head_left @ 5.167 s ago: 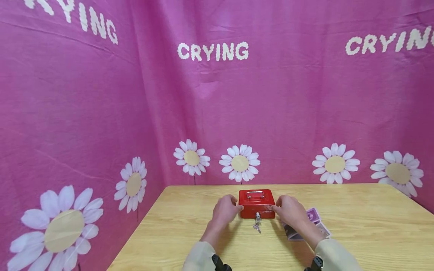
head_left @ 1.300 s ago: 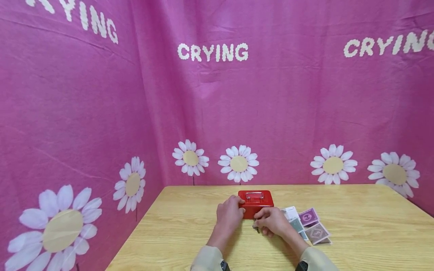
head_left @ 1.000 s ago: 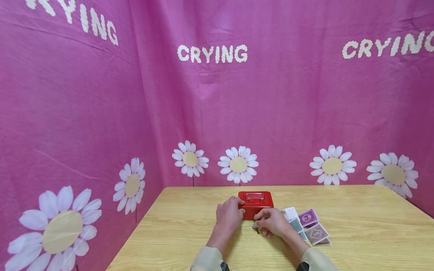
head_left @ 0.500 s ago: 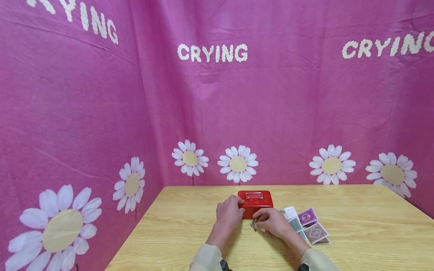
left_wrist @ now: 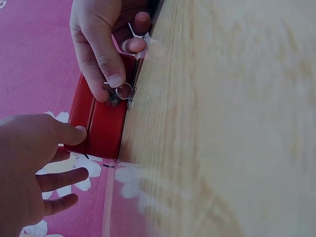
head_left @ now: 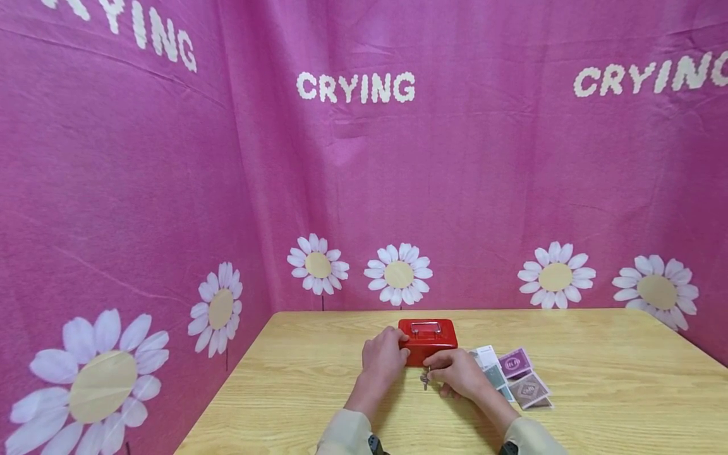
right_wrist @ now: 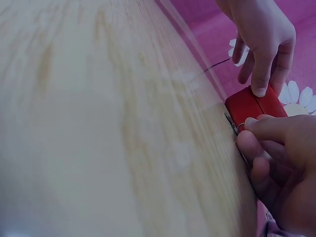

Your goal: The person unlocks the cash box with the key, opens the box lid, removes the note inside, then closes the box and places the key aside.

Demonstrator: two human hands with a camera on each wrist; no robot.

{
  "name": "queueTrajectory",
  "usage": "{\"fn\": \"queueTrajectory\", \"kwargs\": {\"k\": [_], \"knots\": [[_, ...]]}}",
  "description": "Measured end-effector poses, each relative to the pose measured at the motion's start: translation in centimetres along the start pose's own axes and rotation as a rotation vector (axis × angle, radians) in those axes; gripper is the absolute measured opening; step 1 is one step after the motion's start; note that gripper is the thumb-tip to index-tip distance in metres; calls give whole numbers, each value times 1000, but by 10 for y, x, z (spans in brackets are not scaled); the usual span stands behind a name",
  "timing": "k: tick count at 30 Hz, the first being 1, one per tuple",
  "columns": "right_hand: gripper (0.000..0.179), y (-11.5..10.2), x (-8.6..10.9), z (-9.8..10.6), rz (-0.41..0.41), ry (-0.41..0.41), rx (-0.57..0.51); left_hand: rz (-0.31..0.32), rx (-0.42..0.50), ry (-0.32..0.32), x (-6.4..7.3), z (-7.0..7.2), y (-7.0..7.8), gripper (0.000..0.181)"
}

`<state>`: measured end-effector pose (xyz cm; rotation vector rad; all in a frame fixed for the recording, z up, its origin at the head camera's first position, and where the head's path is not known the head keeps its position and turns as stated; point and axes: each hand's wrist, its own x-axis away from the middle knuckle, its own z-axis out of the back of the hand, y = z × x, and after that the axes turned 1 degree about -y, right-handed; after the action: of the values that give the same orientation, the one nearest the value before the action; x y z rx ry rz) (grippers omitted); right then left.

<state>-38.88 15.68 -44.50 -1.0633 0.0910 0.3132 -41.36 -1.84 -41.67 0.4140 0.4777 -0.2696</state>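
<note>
A red metal cash box (head_left: pixel 428 341) with a folded wire handle stands closed on the table. My left hand (head_left: pixel 383 357) holds its left front corner, thumb (left_wrist: pixel 78 134) on the front face and a finger on the lid; the other fingers stick out loosely beside the box. At the front lock, my right hand (head_left: pixel 456 371) pinches the key, whose head is mostly hidden by thumb and forefinger. From it hang a ring (left_wrist: pixel 124 91) and another small key (head_left: pixel 424 380), dangling in front of the box.
Several printed paper notes lie on the wooden table (head_left: pixel 318 379) right of the box: a purple one (head_left: pixel 514 363), a brown one (head_left: pixel 529 390) and a greenish one (head_left: pixel 495 377). A pink curtain (head_left: pixel 455 189) with daisies hangs behind and to the left.
Earlier both hands held the box's two sides while the keys hung from the lock. The right hand has since moved to the lock and pinches the key; lately only the hanging key swings slightly.
</note>
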Motion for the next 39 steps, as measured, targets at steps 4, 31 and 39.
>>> {"fn": "queueTrajectory", "kwargs": {"k": [4, 31, 39], "knots": [[23, 1, -2, 0, -15, -7, -18, 10, -1, -10, -1, -1, 0, 16], [16, -9, 9, 7, 15, -38, 35, 55, 32, -61, -2, -1, 1, 21], [23, -9, 13, 13, 136, -57, 190, 51, 30, -62, -1, 0, 2, 22]]}}
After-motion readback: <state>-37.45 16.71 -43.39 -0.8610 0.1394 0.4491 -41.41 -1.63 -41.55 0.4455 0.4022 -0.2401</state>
